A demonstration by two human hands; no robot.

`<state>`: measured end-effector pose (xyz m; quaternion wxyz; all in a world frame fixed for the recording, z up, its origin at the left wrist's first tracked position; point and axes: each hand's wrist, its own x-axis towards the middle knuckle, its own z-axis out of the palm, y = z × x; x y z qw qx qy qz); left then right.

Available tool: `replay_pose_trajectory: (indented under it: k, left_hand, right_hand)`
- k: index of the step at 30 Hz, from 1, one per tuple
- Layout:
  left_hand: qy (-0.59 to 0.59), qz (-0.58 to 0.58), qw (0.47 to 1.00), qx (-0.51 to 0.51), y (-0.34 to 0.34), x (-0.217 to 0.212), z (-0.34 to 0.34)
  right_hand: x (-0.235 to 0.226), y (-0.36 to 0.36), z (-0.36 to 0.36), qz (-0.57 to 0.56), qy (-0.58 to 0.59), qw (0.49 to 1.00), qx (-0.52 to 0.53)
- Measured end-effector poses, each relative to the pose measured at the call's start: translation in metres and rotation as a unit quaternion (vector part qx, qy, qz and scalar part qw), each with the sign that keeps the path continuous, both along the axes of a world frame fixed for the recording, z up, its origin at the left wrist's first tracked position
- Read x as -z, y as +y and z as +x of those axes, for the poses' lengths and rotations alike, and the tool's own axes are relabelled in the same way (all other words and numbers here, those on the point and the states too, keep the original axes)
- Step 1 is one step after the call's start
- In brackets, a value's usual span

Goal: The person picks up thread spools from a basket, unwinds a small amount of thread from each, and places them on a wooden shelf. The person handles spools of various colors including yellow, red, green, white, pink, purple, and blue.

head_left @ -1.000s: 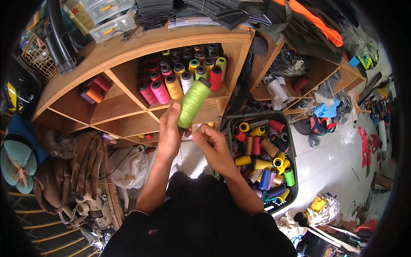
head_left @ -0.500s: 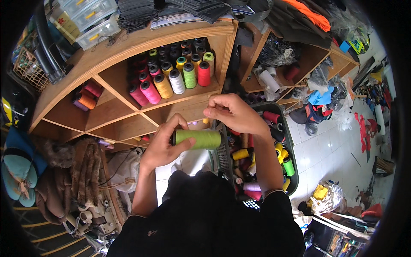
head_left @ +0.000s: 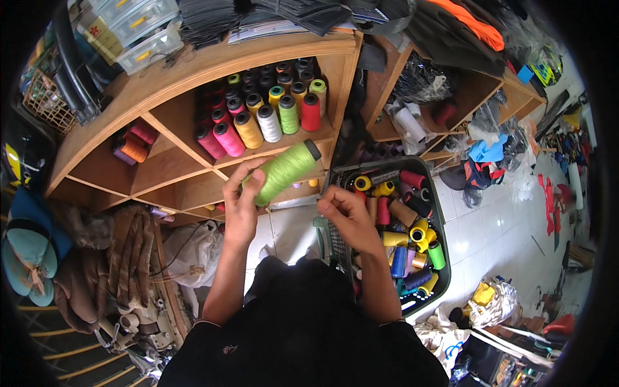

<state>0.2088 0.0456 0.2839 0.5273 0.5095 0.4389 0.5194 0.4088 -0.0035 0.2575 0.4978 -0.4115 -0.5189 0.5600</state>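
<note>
My left hand (head_left: 241, 205) is wrapped round the lower end of a light green thread spool (head_left: 285, 170). The spool tilts up to the right, its black core end pointing away from me. To its right and a little nearer, my right hand (head_left: 350, 216) is closed, thumb and fingertips pinched together. Whether a thread end lies between them is too small to tell. Just beyond the held spool, rows of upright spools fill a compartment of the wooden shelf (head_left: 161, 161), among them a white spool (head_left: 269, 124) and a red spool (head_left: 311, 113).
A dark plastic basket (head_left: 446, 267) full of mixed spools stands right of my right forearm. Orange and red spools (head_left: 134, 149) lie in a left shelf compartment. Clear plastic drawers (head_left: 145, 32) sit on top. Bags and cloth lie on the white tiled floor (head_left: 480, 226).
My left hand has turned the green spool from nearly level to tilted upward, its black end now showing at upper right. My right hand has come down and nearer, uncovering more of the basket.
</note>
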Motion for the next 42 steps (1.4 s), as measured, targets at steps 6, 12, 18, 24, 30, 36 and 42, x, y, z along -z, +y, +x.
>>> replay_pose_trajectory:
  k: [6, 12, 18, 24, 30, 36, 42]
  left_hand:
    - [-0.082, 0.039, 0.981, 0.172, -0.005, -0.009, 0.005]
    - [0.145, 0.166, 0.937, 0.272, -0.007, -0.026, -0.002]
    - [0.269, 0.243, 0.931, 0.047, -0.013, -0.032, 0.006]
    - [0.203, 0.245, 0.946, -0.057, -0.006, -0.016, 0.005]
    - [-0.064, 0.0, 0.998, 0.018, -0.014, -0.012, 0.006]
    - [-0.096, 0.013, 0.982, 0.162, -0.013, -0.006, 0.0]
    - [0.105, 0.201, 0.931, 0.286, -0.008, -0.022, -0.011]
  right_hand:
    - [0.022, 0.01, 0.0, -0.087, 0.119, 0.985, -0.094]
    - [-0.035, 0.05, 0.032, 0.012, -0.08, 0.991, -0.106]
    - [-0.079, 0.033, 0.02, 0.099, -0.265, 0.959, -0.012]
    - [-0.046, 0.008, -0.009, 0.058, -0.077, 0.994, 0.042]
    - [-0.014, 0.008, -0.021, 0.005, 0.114, 0.993, 0.028]
    - [0.015, 0.02, -0.009, -0.042, 0.221, 0.974, -0.028]
    - [-0.035, 0.038, 0.023, -0.066, 0.005, 0.99, -0.126]
